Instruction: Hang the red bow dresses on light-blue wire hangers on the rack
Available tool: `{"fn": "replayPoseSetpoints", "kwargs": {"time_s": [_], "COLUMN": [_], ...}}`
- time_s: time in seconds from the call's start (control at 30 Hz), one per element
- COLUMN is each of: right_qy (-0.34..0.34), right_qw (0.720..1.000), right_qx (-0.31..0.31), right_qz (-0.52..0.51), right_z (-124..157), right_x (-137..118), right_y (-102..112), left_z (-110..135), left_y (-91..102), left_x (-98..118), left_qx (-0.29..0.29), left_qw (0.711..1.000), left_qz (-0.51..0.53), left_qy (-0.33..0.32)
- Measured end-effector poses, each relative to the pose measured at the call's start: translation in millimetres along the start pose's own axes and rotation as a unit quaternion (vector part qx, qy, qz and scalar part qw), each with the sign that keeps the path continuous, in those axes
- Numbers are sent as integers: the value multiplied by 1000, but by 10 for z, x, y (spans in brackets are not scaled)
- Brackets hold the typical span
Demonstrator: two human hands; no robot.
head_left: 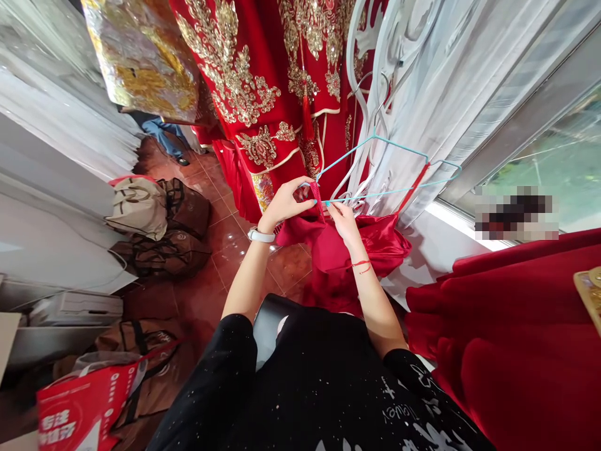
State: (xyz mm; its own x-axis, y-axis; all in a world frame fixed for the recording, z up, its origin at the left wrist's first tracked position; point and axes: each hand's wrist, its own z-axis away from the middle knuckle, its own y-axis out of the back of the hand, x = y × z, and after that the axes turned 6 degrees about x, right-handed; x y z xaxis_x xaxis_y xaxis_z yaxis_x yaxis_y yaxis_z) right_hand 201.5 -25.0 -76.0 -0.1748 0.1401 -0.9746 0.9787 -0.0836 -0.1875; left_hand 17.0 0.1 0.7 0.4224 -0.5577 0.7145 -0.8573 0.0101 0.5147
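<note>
A red satin dress (pixel 380 241) hangs from a light blue wire hanger (pixel 399 147), one thin strap over the hanger's right side. My left hand (pixel 293 200), with a white watch at the wrist, pinches the dress's other strap (pixel 317 199) near the hanger's left corner. Close beside it, my right hand (pixel 342 219) has thumb and finger closed on the strap's lower part, by the hanger's bottom bar. A red string bracelet circles my right wrist. The dress's lower folds hang down below my hands, partly behind my right forearm.
Red garments with gold embroidery (pixel 263 94) hang ahead, beside a white scrollwork stand (pixel 366 44). White curtains (pixel 446 81) and a window are at right, with red cloth (pixel 507 313) below. Brown bags (pixel 173 254) and a red bag (pixel 84 401) lie left. A person's jeans leg (pixel 164 136) shows behind.
</note>
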Motion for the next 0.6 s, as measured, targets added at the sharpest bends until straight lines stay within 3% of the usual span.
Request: {"fn": "replayPoseSetpoints", "kwargs": {"time_s": [0.07,0.13,0.23,0.3,0.37,0.43,0.6], "right_qy": [4,-10,-4,-1,-42,-90,-129], "right_qw": [1000,998,976,919,854,831,840], "right_qx": [-4,29,176,321,386,381,300], "right_qz": [24,56,131,229,346,396,432], "right_z": [85,160,223,264,326,398,510], "right_x": [-79,-142,-122,-7,163,334,506], "right_y": [245,623,1333,1765,2067,2225,2361], "left_z": [5,-8,-39,-57,-70,-80,-83], "left_y": [-34,-81,-134,-143,-139,-130,-107], "left_x": [-6,-12,-54,-99,-142,-171,-176], "left_qx": [33,68,87,73,59,56,55], "left_qw": [999,997,996,997,997,997,997], "left_qz": [-4,-10,0,20,37,46,50], "left_qy": [14,22,23,26,31,33,34]}}
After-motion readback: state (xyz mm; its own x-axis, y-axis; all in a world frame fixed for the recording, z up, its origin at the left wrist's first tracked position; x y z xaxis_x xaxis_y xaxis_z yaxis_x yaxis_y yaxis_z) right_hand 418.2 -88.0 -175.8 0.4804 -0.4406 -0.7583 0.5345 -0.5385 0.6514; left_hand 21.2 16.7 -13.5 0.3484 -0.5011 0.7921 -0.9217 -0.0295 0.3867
